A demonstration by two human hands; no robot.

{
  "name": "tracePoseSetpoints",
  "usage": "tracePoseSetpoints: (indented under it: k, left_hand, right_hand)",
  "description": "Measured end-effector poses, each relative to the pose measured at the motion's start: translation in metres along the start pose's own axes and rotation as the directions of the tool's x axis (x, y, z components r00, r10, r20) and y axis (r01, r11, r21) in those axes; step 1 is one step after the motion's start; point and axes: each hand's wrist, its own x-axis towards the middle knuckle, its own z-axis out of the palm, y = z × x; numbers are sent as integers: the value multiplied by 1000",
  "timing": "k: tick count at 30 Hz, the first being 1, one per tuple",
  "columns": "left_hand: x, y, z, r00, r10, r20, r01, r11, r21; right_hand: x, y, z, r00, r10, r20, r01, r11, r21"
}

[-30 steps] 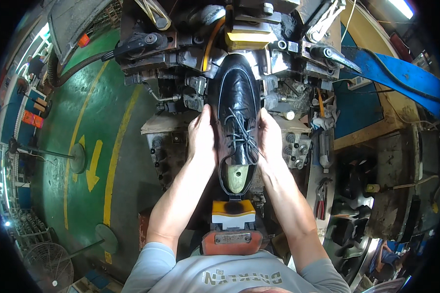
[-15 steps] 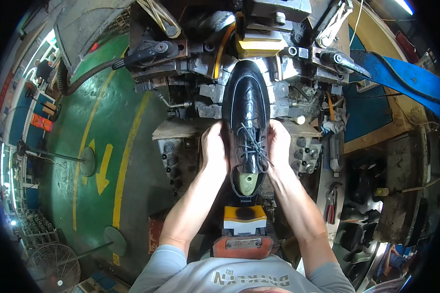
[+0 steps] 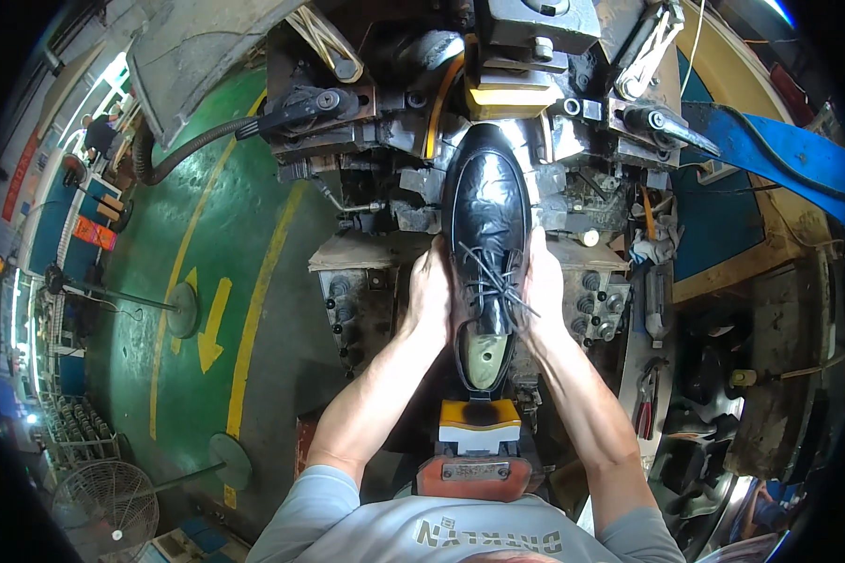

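While held between two bare hands, black shoe [image 3: 486, 202]: laces [image 3: 486, 272] facing up, toe pointing away from the body, right by a yellow-edged block [image 3: 512, 101] on a grimy metal machine [image 3: 324, 122]. Can't tell if touching it.
Left hand [image 3: 429, 291]: clamped along the shoe's left side, around the middle. Most fingers hidden, so can't say if spread or together.
Right hand [image 3: 543, 286]: same deal on the right side, pressed in against the shoe, fingers mostly out of sight too.
Heel end: pale green foot form [image 3: 483, 373] poking out of the opening, small round hole in the top.
Closest to the body: yellow-topped pad [image 3: 455, 413] just behind the heel, then an orange-red block [image 3: 472, 480] near the shirt [image 3: 394, 525].
Off to the right: red-handled pliers [image 3: 645, 408] on a narrow ledge, blue bar [image 3: 779, 155] farther up.
Off to the left: green floor [image 3: 145, 357] with a yellow arrow [image 3: 216, 328], plus a wire-cage fan [image 3: 103, 511] down in the corner.
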Motion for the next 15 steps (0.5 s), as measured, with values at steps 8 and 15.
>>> tracePoseSetpoints:
  k: [8,15]
  left_hand:
    - [2,5,-4,996,-88,-26,86,993,-86]
    - [14,-11,-41,964,253,-81,-230,947,223]
  right_hand:
    - [-13,-24,13,988,141,-57,-141,990,13]
    - [2,3,-43,1000,28,5,-28,993,-117]
